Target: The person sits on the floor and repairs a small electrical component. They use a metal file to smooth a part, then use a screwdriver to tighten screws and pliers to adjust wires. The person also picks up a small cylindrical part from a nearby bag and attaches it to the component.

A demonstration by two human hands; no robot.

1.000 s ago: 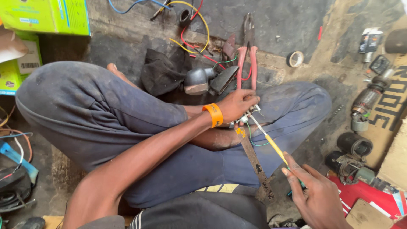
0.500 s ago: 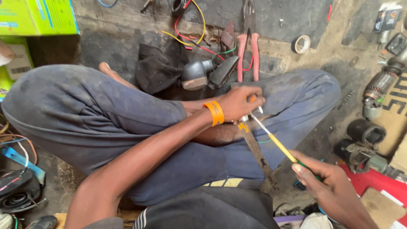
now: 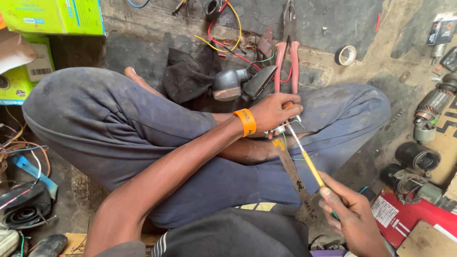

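Grey, stained concrete floor [image 3: 152,43], cracked and littered with parts. Seated cross-legged on it, knees in dusty blue-grey trousers [image 3: 119,128] filling the middle of the view.

Left hand [image 3: 273,113], orange wristband [image 3: 245,122] at the wrist, curled shut around a small metal component [image 3: 284,127] with thin wire leads, held over the lap. Exact form of the component too small to tell.

Right hand [image 3: 351,218], low and nearer the body, fingers pinched narrow around the handle end of a yellow-shafted screwdriver [image 3: 309,164]. Metal tip up against the component in the left hand. Handle mostly hidden in the grip.

Between the two hands, just beside the screwdriver: a flat, dark metal file [image 3: 295,178] resting on the leg, running roughly parallel to the shaft.

Beyond the left hand, on the floor: pliers with red handles [image 3: 285,62], a dark cloth [image 3: 188,76], a grey bulb-shaped housing [image 3: 227,84], loose red and yellow wires [image 3: 223,35], a roll of tape [image 3: 346,54].

Outward of the right hand: cylindrical motor parts [image 3: 416,157], a copper-wound armature [image 3: 431,107], a red box [image 3: 409,221].

Far outward of the left arm: green cardboard boxes [image 3: 52,16], tangled cables [image 3: 24,157].
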